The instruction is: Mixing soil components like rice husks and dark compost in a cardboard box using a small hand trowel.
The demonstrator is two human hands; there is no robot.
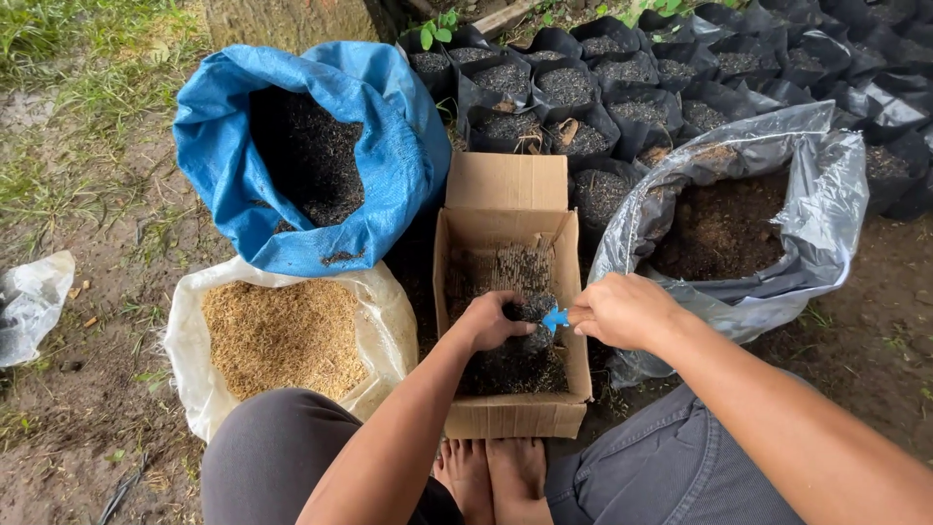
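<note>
- Blue, small plastic piece (pixel 555 318), pinched tight in right hand (pixel 622 309).
- Left hand (pixel 491 321) curls around dark soil inside open brown cardboard box (pixel 512 413).

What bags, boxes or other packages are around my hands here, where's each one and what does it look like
Cardboard box: centre, brown, open, dark soil inside.
Blue sack: upper left, woven, dark soil.
White sack: lower left, tan husks.
Grey plastic bag: right, brown soil.
Black grow bags: top, filled, in rows.
</note>
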